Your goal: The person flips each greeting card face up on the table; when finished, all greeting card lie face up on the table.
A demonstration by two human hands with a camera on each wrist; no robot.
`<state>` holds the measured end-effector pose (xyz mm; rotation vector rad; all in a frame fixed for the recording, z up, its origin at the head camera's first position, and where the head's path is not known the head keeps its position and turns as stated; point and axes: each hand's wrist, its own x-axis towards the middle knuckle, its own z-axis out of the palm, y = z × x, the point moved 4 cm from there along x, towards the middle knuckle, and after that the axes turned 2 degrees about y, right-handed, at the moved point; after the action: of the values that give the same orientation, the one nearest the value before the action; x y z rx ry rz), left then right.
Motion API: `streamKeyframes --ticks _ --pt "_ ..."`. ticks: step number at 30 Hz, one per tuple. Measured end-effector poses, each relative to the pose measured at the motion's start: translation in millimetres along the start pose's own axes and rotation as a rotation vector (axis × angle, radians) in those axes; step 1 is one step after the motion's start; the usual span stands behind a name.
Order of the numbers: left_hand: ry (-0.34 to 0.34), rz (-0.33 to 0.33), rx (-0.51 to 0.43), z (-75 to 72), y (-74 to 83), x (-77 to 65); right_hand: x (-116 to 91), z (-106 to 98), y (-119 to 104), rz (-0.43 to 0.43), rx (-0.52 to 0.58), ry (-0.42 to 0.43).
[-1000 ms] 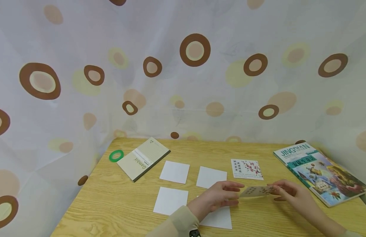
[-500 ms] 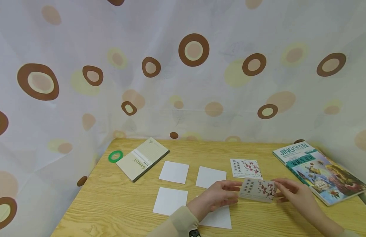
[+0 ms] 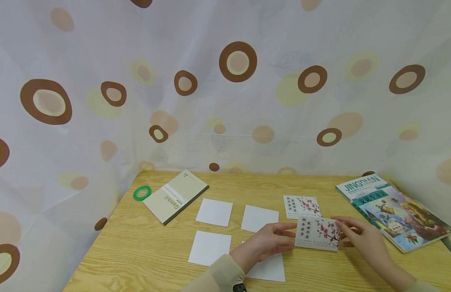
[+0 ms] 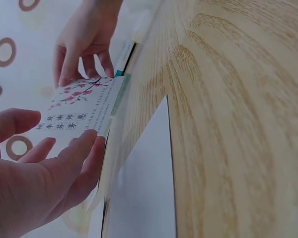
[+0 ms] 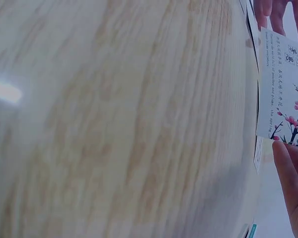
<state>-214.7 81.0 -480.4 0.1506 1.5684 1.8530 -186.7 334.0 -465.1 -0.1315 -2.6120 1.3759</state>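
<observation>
A square card [image 3: 317, 233] with plum blossoms and Chinese characters is held up over the table, its printed face toward the head camera. My right hand [image 3: 362, 237] pinches it by the right edge, between thumb and fingers. At the card's left edge is my left hand [image 3: 269, 243], fingers extended and spread. In the left wrist view the left thumb stands away from the card [image 4: 79, 101], while the fingertips come right to its edge. A second card [image 3: 302, 206] with the same print lies flat just behind the held one, which partly covers it.
White square cards [image 3: 214, 212] lie in two rows left of the hands, one partly under my left hand. A Gambit notebook [image 3: 176, 196] and a green tape ring [image 3: 142, 193] sit at the back left. To the right is a colourful magazine [image 3: 396, 213]. A patterned curtain [image 3: 218, 101] surrounds the table.
The held card has tilted up from nearly edge-on, so its printed face now shows fully. My right hand has turned slightly with it. The left hand has hardly moved.
</observation>
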Motion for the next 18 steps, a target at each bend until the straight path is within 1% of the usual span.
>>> streamKeyframes --ticks 5,11,18 --pt "0.009 -0.004 0.007 -0.5 -0.9 -0.4 1.2 2.0 -0.9 0.017 0.0 -0.016" --pt "0.003 -0.009 0.021 -0.5 -2.9 -0.7 3.7 4.8 -1.0 -0.013 0.0 -0.023" --pt "0.011 -0.008 0.02 0.8 -3.9 -1.3 6.5 7.5 0.6 0.001 -0.054 -0.054"
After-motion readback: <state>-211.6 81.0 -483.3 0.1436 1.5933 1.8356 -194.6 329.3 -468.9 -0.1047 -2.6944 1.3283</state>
